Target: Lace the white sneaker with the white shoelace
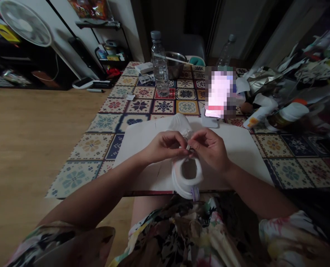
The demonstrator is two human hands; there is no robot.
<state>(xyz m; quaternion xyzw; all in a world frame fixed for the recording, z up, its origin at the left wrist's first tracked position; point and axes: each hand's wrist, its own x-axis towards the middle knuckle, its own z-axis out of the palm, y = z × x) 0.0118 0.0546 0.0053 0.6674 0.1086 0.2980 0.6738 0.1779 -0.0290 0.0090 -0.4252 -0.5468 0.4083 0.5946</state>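
Note:
A white shoe (178, 181) with a rounded collar opening and a purple tab at its heel lies at the table's near edge, heel toward me. Above its front, my left hand (172, 144) and my right hand (209, 146) meet with fingertips nearly touching. Both pinch a small white piece (188, 147) that looks like a shoelace; its exact form is partly hidden by the fingers. Just beyond the hands shows a pale, crumpled-looking white part (178, 122); I cannot tell whether it belongs to the shoe. A white sheet (142, 141) lies beneath everything.
A patterned tablecloth (98, 142) covers the table. Farther back stand a water bottle (161, 70), a metal bowl (176, 68) and a lit phone (219, 92) on a stand. Bottles, including a white-capped jar (288, 115), and bags crowd the right side. A fan (26, 24) stands left.

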